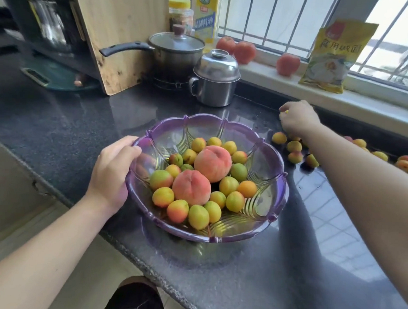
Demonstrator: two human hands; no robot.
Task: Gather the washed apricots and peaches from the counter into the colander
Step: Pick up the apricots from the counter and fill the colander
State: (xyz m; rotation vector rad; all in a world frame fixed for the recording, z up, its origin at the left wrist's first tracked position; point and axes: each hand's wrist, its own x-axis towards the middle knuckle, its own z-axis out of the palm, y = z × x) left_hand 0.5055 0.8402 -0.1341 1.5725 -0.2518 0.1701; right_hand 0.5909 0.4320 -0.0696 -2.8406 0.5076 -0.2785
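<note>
Head view: left hand [112, 171] grips colander [276, 181] rim; right hand [297, 117] pinches apricot [284, 112] on counter [59, 124], beyond colander's far-right side.

"食用碱面" on the yellow bag [332, 54] on the sill; bottle label [205, 21] characters too blurred.

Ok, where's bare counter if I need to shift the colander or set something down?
Bare counter lies left of the purple colander, up to the cutting board, and behind it toward the steel pot. Right is crowded: loose apricots under the right hand.
</note>
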